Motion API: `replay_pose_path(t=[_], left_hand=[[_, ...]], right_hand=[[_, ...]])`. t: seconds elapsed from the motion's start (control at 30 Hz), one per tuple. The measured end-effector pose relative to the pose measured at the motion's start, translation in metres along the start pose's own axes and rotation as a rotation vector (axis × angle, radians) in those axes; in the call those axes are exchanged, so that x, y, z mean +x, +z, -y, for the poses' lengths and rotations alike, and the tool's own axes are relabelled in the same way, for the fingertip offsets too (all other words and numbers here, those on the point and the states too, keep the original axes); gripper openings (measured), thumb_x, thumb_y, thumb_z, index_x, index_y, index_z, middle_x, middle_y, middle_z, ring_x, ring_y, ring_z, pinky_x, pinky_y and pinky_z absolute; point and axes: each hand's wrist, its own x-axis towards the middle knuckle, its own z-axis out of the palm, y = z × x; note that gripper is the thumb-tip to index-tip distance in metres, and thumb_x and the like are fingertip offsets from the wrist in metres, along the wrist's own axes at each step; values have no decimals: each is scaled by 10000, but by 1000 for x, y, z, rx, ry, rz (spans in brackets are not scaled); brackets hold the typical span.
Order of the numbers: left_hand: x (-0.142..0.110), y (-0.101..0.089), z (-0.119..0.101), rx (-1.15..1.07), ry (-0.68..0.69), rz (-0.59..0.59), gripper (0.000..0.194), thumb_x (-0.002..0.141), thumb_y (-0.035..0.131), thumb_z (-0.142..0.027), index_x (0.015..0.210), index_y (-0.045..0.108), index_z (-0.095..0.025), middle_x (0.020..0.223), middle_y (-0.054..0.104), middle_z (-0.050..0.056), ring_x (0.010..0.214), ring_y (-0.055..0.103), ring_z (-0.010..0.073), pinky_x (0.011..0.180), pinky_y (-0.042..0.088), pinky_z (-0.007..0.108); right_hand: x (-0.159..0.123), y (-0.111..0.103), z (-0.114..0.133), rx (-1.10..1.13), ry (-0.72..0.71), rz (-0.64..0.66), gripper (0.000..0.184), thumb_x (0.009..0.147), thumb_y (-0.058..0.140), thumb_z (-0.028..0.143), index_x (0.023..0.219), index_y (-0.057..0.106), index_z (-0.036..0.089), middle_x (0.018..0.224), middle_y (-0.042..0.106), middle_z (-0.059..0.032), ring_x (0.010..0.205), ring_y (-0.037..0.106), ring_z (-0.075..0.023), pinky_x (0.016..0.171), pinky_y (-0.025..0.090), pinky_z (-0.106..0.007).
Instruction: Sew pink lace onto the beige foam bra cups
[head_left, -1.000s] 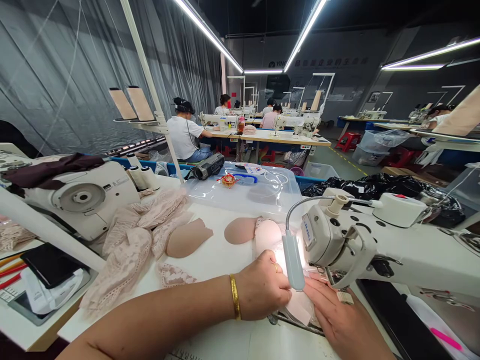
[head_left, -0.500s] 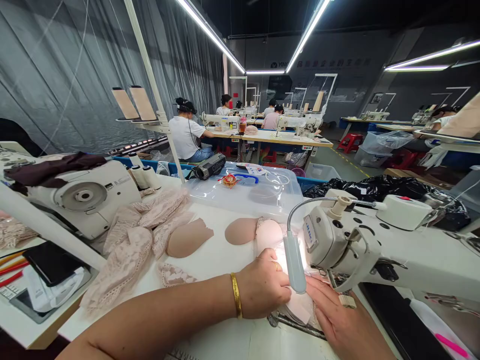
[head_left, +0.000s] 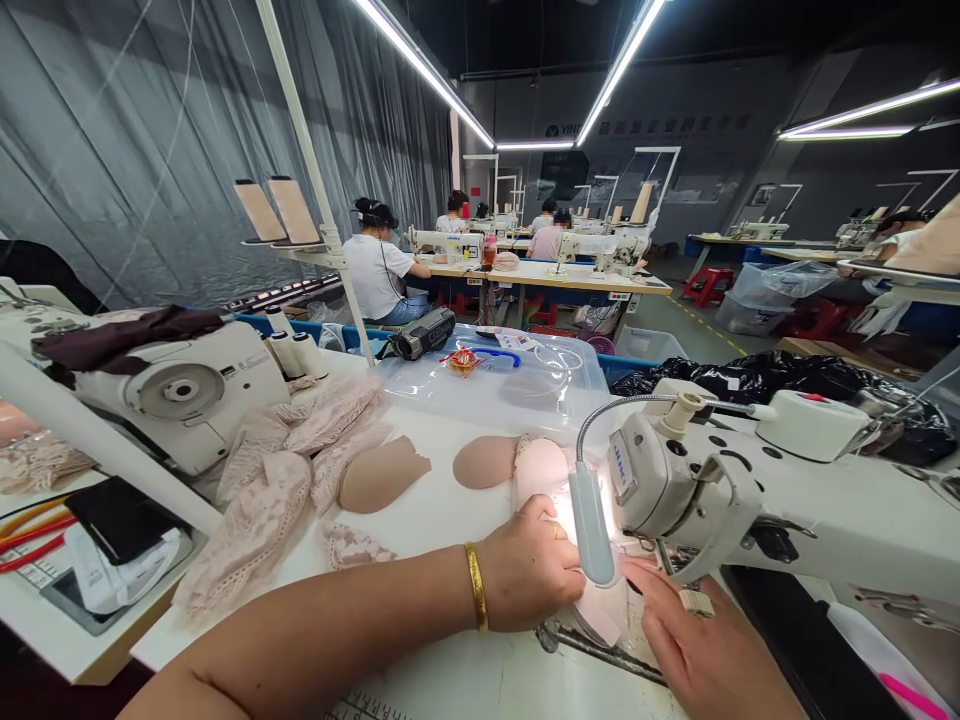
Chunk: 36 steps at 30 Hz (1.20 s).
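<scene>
Under the sewing machine head [head_left: 675, 490] lies a pale pink bra piece [head_left: 604, 612], with a padded cup [head_left: 541, 465] at its far end. My left hand [head_left: 529, 565] is closed on its left side, fingers curled down, a gold bangle at the wrist. My right hand [head_left: 694, 630] rests on the machine bed to the right, fingers stretched toward the piece near the presser area. A grey lamp [head_left: 592, 525] hides the needle and part of the cloth between my hands. One beige cup [head_left: 484, 462] sits beside the padded cup; another cup [head_left: 384, 474] lies further left.
Sheer lace fabric [head_left: 262, 510] is heaped on the left, by a second sewing machine [head_left: 184, 390]. Behind stands a clear plastic bin lid [head_left: 420, 390] bearing a black device [head_left: 424, 333]. Black plastic bags [head_left: 795, 380] lie behind the machine. Co-workers sit at machines further back.
My right hand has slid slightly right and back, its fingers bending more and uncovering more of the pink piece. My left hand keeps its hold. The whole view has shifted slightly.
</scene>
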Motion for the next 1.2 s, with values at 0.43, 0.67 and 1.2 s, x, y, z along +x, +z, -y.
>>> replay_pose_path(t=[0.43,0.67,1.2], left_hand=[[0,0,-2,7,0,0,234,707,654,-43,652,469,-175,669,505,-21,627,379,134,827,318,428],[0,1,-4,24,0,-11,218,717,651,-59,667,474,-176,669,499,-15,625,378,132,811,320,419],[-8,-7,-30,-11,-12,-72,108,805,620,-117,762,539,-173,775,538,-29,624,402,127,809,297,432]], right_hand=[[13,-10,3,-318,-257,-97,443,992,379,48,747,721,188,843,797,-123,758,715,-279,830,551,-426],[9,-7,8,-130,-35,-96,502,1070,385,238,628,625,246,856,777,-123,856,736,-269,788,579,-368],[13,-23,11,238,-147,280,335,977,399,97,1086,691,221,937,753,-56,725,748,-164,614,601,-237]])
